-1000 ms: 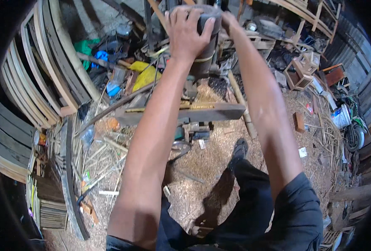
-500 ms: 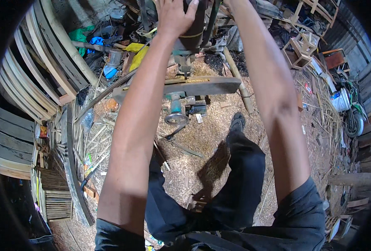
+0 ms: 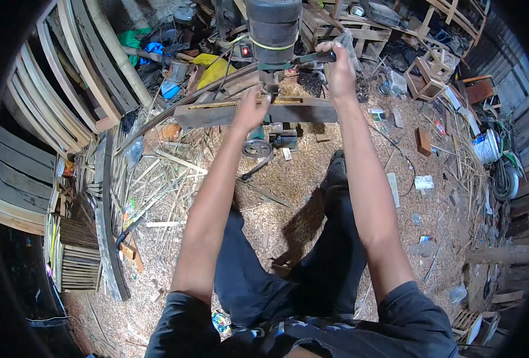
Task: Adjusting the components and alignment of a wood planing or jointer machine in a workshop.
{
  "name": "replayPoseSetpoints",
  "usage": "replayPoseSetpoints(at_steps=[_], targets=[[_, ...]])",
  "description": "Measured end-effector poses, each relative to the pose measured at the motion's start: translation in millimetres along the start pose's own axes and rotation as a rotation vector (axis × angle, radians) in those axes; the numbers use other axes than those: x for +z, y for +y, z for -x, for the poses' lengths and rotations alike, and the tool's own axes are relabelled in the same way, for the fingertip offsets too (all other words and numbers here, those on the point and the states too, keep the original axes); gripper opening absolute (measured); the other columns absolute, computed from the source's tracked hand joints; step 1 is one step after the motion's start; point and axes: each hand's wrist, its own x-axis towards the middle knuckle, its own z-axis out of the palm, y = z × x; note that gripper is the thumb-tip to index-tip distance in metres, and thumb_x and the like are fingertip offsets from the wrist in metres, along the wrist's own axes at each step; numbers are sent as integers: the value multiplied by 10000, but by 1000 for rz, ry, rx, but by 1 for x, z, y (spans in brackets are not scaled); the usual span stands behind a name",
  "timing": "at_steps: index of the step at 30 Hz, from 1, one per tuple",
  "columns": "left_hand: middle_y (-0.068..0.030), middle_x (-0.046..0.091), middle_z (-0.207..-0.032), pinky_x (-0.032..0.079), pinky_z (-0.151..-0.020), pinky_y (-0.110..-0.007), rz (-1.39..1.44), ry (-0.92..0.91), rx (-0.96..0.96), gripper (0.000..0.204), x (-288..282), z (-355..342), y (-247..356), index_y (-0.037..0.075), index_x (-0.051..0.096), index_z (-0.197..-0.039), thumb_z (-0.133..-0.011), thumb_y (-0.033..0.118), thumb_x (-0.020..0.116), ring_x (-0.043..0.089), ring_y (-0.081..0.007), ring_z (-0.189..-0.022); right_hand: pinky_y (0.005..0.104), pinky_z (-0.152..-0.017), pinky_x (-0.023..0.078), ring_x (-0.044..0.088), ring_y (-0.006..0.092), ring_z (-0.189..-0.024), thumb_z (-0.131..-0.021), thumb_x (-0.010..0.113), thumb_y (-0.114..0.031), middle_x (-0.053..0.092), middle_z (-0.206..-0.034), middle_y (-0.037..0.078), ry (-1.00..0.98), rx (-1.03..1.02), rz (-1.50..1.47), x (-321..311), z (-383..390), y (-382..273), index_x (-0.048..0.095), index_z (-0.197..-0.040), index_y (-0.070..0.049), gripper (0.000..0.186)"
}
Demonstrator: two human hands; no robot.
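A dark upright machine (image 3: 273, 24) with a small red switch (image 3: 246, 51) stands at top centre, a tool bit below its body. A long dark wooden board (image 3: 205, 116) with a slotted top lies across it. My left hand (image 3: 251, 110) grips the board beside the bit, fingers bent over the top edge. My right hand (image 3: 339, 71) is closed on the machine's black lever handle (image 3: 318, 57). Under the board are a metal handwheel (image 3: 256, 149) and green machine parts (image 3: 284, 138).
Curved timbers (image 3: 67, 77) lean at left. Clutter with a yellow sack (image 3: 217, 71) fills the back. A wooden frame (image 3: 422, 77), white bucket (image 3: 485, 146) and wood block (image 3: 423, 142) are at right. Shavings and sticks cover the floor (image 3: 276, 232) around my legs.
My left hand has come down from the top of the machine to the board. My right hand has moved down onto the lever handle. More of the machine's body and switch now shows.
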Motion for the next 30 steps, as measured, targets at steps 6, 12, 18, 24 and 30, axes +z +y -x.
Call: replayPoseSetpoints(at_steps=[6,12,18,24,30], targets=[[-234,486,-1346,386,-1042,-450,-188,-501,-353,520,49,64,-67,44,483,-1309,-879,319,582,463,-407,-1245,334,-932,386,560,197,-954,-904,405,-201,669,-973,117,-350,340,555,-9,-30,-47,687,-970,17,362],[-257,426,-1405,333,-1099,-448,-389,-772,-234,603,115,76,-97,-63,378,-1358,-900,314,483,386,-391,-1329,298,-602,554,671,197,-798,-932,415,-102,605,-1177,191,-799,769,1569,9,-92,-55,579,-1132,52,301],[-210,563,-1265,439,-981,-422,-843,-666,35,378,112,79,-195,12,535,-1236,-939,213,414,540,-329,-1169,371,-455,453,482,153,-437,-812,448,-51,618,-685,69,-864,1051,1409,42,-121,-33,623,-769,-7,186],[-158,626,-1161,497,-864,-414,-701,-378,-255,287,92,103,-189,50,582,-1140,-946,212,446,612,-321,-1052,428,-558,512,630,323,-570,-583,581,-33,653,-654,181,-941,539,1580,50,-65,-33,638,-546,17,85],[-176,566,-1222,493,-904,-463,-517,-415,-232,279,74,99,-119,43,538,-1129,-899,202,538,567,-364,-1099,410,-691,541,689,356,-722,-652,584,-57,666,-692,235,-889,484,1632,22,-15,-35,699,-695,33,152]])
